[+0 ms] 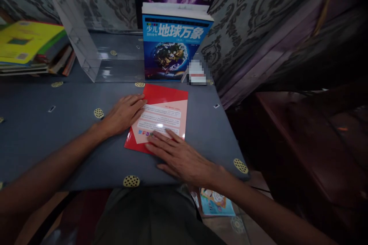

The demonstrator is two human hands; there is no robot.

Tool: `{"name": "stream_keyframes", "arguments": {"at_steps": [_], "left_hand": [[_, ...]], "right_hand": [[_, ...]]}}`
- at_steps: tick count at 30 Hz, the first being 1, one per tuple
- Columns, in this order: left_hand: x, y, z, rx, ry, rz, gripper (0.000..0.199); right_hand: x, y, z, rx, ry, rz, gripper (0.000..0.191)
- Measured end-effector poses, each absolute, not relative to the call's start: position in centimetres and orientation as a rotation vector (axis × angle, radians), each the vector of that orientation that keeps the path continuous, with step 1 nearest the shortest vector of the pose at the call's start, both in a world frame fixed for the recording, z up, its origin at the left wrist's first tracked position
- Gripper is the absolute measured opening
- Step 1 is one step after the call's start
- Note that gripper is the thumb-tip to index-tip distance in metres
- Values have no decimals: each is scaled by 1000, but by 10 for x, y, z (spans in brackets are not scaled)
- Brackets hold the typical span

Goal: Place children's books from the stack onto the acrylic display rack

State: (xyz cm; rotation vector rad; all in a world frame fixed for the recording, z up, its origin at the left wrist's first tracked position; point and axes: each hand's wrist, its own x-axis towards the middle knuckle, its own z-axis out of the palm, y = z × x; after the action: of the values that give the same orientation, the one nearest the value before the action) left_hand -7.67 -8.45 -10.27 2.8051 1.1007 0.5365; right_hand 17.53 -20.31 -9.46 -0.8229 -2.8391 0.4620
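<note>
A thin red booklet [168, 93] with a pale printed panel lies flat on the table, its text upside down to me. My left hand [125, 113] rests at the booklet's left edge, its fingertips touching the cover. Across the lower right part lies my right hand [178, 155], fingers stretched out over the printed panel. Neither hand grips anything. Part of the booklet's lower right corner is hidden under my right hand.
Beyond the booklet, a clear plastic rack [92, 65] holds upright books, with a blue book [169, 30] in front. Several stacked books [31, 42] lie at the far left. The grey patterned tablecloth [71, 115] ends at the right. Below the table is a light-blue booklet [215, 206].
</note>
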Motion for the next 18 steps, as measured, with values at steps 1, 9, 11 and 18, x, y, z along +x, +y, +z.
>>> {"name": "stream_keyframes", "arguments": {"at_steps": [1,9,11,18], "left_hand": [[-78,-83,-103,2825,1084,512,40],[-93,-82,-73,3011,954,-11,56],[-93,-86,-64,3061,899,-59,61],[-85,-84,-39,3009,453,45,52]], "right_hand": [[182,-205,-94,-889,-2815,469,62],[222,-194,-101,-1232,-2621,383,79],[226,-189,-103,-1251,-2599,385,77],[228,-183,-103,-1247,-2529,374,68]]}}
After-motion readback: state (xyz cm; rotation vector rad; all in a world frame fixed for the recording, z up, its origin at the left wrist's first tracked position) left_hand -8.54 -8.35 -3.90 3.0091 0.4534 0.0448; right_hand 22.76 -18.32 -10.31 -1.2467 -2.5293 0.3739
